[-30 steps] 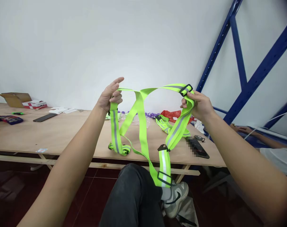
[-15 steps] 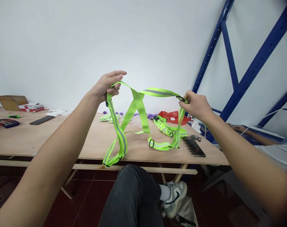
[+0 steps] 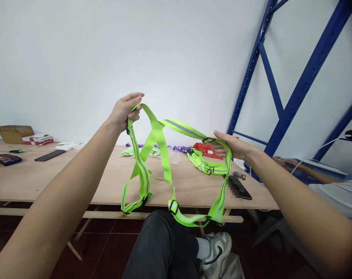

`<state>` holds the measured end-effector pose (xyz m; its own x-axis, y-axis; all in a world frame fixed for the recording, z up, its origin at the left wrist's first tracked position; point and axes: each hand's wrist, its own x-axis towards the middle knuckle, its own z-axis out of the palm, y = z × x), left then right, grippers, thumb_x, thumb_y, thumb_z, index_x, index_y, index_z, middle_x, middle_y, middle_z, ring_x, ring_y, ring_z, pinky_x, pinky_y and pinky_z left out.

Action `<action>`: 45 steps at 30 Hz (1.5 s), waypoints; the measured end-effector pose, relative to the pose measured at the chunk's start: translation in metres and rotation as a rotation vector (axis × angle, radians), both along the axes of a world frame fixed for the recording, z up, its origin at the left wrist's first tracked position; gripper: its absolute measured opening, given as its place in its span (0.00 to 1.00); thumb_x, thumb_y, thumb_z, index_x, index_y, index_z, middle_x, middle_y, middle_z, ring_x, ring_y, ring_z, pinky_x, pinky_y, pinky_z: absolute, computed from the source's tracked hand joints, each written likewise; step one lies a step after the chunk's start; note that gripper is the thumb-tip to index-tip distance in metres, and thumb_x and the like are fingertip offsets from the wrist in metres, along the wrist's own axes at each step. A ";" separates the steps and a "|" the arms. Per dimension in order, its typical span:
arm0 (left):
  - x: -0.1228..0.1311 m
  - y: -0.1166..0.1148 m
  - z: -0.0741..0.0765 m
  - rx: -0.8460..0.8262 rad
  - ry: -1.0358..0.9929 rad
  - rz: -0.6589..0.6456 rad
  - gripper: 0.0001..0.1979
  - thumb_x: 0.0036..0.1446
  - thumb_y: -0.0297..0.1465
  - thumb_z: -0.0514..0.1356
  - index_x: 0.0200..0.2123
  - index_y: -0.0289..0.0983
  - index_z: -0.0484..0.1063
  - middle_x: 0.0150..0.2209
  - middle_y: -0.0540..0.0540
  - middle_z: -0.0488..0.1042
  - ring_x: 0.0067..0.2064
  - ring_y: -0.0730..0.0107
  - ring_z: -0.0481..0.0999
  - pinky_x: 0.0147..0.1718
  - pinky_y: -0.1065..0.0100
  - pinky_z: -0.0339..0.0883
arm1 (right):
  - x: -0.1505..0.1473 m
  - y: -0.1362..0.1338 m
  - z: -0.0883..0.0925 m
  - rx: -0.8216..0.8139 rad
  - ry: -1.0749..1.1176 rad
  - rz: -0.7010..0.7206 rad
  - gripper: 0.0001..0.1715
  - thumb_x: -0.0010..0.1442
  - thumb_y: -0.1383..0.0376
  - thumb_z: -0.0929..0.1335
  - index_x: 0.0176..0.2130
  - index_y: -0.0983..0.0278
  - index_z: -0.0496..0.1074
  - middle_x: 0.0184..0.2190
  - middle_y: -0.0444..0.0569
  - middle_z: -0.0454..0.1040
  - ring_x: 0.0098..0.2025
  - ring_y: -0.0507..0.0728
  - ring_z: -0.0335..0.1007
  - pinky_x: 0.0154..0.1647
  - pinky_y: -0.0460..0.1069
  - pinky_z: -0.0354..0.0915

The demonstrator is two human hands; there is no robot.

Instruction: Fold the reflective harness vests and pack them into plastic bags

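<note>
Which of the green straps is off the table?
The crossed strap, hanging between the left hand and right hand; the other straps lie on the table.

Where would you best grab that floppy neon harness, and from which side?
Probably hold the harness by its two upper straps, one hand from each outer side. It looks limp, and they branch either way from the crossing, so the lower loops hang free. The left hand grips one; the right hand is at the other, near its slider.
</note>
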<state>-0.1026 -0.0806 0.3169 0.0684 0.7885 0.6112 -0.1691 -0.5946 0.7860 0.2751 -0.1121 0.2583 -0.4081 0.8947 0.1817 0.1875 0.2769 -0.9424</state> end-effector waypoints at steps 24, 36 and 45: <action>-0.012 0.003 -0.009 0.004 0.045 0.042 0.09 0.52 0.31 0.68 0.37 0.37 0.75 0.27 0.46 0.75 0.14 0.86 0.52 0.12 0.74 0.45 | -0.001 0.001 0.008 0.447 -0.183 -0.308 0.24 0.47 0.55 0.79 0.42 0.62 0.77 0.28 0.46 0.75 0.27 0.54 0.69 0.28 0.48 0.65; -0.033 0.010 -0.004 0.040 -0.080 0.103 0.13 0.58 0.34 0.67 0.42 0.40 0.67 0.25 0.55 0.72 0.18 0.83 0.53 0.18 0.71 0.43 | 0.016 -0.001 -0.044 0.364 -0.400 -0.326 0.10 0.50 0.60 0.71 0.34 0.61 0.75 0.21 0.41 0.71 0.24 0.55 0.66 0.26 0.47 0.60; -0.032 -0.014 0.012 0.035 -0.244 0.348 0.03 0.69 0.28 0.57 0.44 0.38 0.65 0.24 0.58 0.69 0.23 0.83 0.56 0.23 0.72 0.46 | 0.057 0.019 -0.163 -0.052 0.105 -0.530 0.12 0.41 0.63 0.70 0.31 0.61 0.75 0.37 0.51 0.79 0.41 0.63 0.75 0.37 0.56 0.72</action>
